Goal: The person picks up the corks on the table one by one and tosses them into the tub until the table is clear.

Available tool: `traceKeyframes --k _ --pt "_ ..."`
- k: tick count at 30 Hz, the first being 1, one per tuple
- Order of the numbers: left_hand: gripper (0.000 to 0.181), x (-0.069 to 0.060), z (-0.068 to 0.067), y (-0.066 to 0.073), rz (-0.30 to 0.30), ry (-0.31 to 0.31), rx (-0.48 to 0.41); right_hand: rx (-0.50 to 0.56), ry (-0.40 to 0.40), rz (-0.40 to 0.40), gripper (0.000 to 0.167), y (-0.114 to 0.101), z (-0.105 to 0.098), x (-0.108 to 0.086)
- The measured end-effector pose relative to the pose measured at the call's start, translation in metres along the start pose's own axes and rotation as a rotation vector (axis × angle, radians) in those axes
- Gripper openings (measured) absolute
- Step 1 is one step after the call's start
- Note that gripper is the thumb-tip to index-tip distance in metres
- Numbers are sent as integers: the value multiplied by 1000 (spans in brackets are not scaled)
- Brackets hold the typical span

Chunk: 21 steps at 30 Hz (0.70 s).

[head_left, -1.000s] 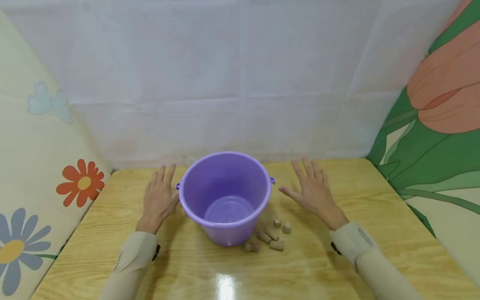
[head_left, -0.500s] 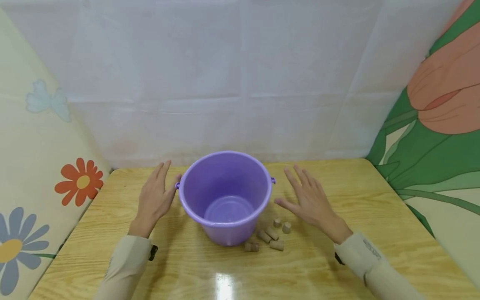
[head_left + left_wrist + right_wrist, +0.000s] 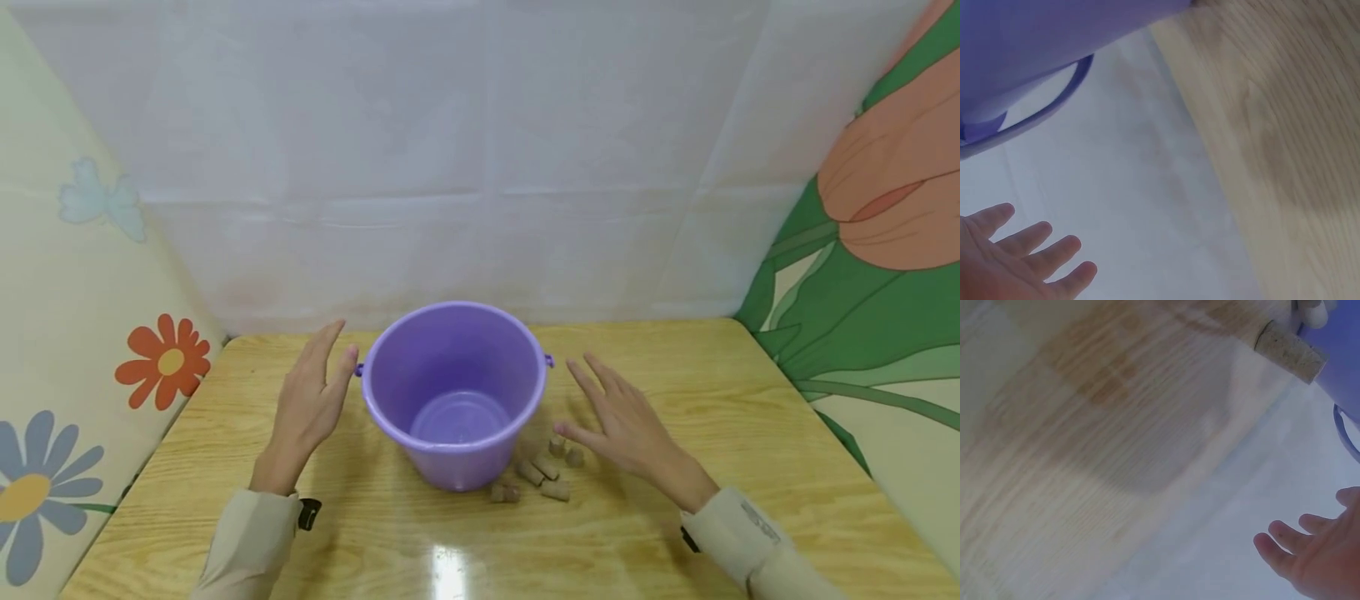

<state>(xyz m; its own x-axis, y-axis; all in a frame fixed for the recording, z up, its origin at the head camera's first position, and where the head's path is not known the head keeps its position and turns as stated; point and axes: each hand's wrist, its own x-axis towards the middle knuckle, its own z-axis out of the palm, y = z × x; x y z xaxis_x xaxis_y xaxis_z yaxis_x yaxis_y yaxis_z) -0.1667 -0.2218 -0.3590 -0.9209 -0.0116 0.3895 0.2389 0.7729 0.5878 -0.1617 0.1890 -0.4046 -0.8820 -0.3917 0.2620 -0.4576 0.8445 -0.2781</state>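
A purple plastic bucket [image 3: 459, 468] stands upright on the wooden table, its inside bare. To its left, my left hand [image 3: 306, 410] hovers with fingers extended and the thumb near the bucket's side lug. That same hand [image 3: 1019, 265] shows straight fingers apart from the bucket's handle [image 3: 1063, 100] in the left wrist view. On the other side, my right hand [image 3: 628, 427] spreads its fingers and holds nothing. Its thumb overlaps the edge of a cork [image 3: 557, 447]; touching or not, I cannot tell. Several corks [image 3: 555, 490] lie at the bucket's front right, one cork [image 3: 1291, 352] seen close by the right wrist.
A white sheet [image 3: 480, 167] hangs behind the table's back edge. Flower-patterned panels flank both sides, with a red flower [image 3: 169, 362] on the left and a large tulip [image 3: 900, 200] on the right. The wooden tabletop [image 3: 375, 550] reflects a light at the front.
My right hand has drawn back toward me, its thumb now nearer the corks. The left hand has turned and shifted slightly away from the bucket. Bucket and corks stay in place.
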Motion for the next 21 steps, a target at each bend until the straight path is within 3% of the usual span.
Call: traceKeyframes --k 12,21 --pt "54 -8 3 25 60 -53 -71 56 -14 3 86 -13 3 -16" --pt "50 -11 6 27 48 -92 -186 69 -11 20 83 -18 2 -24"
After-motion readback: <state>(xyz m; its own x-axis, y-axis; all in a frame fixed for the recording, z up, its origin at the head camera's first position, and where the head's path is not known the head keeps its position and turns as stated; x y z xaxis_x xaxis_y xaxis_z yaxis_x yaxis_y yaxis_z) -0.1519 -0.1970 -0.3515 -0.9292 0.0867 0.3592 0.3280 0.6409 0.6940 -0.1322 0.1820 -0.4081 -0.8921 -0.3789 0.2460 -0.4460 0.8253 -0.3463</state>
